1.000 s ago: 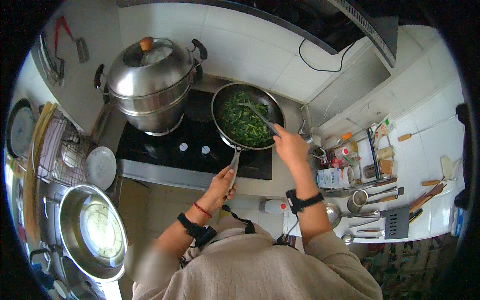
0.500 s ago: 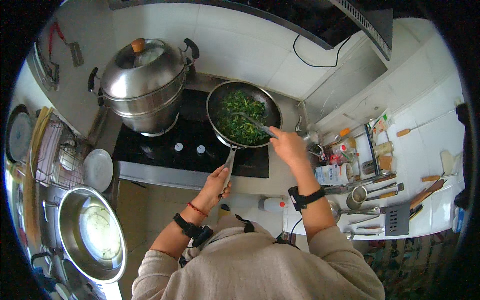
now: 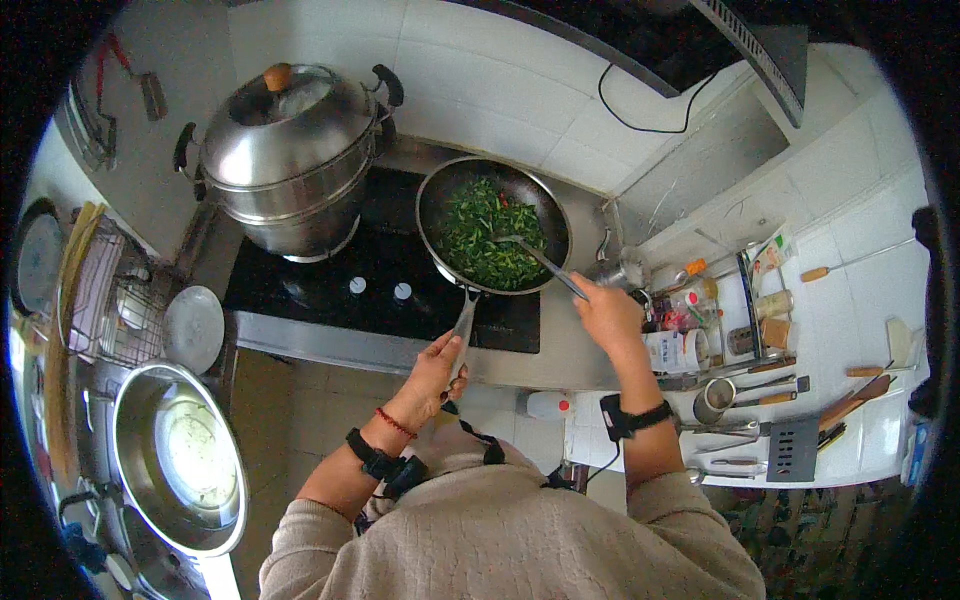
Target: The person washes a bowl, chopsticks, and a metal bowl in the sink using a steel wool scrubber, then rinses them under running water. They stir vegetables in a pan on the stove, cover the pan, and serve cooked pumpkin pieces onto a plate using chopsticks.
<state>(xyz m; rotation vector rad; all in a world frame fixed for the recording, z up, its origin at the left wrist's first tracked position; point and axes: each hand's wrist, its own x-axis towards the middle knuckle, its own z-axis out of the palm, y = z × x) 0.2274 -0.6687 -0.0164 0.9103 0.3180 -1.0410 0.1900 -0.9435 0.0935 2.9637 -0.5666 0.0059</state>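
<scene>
My left hand (image 3: pixel 432 373) is closed round the long metal handle (image 3: pixel 465 312) of a dark frying pan (image 3: pixel 434 205) on the right burner of the black hob (image 3: pixel 320 300). Chopped leafy greens (image 3: pixel 485 240) fill the pan's middle, with a few small red bits among them. My right hand (image 3: pixel 608 312) is closed on the long handle of a metal spatula (image 3: pixel 548 265), whose head lies in the greens. A large steel steamer (image 3: pixel 290 155) with a domed lid and black side handles stands on the left burner.
At left are a wire rack (image 3: pixel 120 290), a white plate (image 3: pixel 193 330) and a steel basin (image 3: pixel 130 460) with clear liquid. At right, seasoning containers (image 3: pixel 670 350) and utensils (image 3: pixel 792 448) crowd the white tiled counter. A range hood (image 3: pixel 700 50) hangs overhead.
My right hand and the spatula have shifted rightward and down over the last half second. Red bits now show among the greens. My left hand still holds the pan handle.
</scene>
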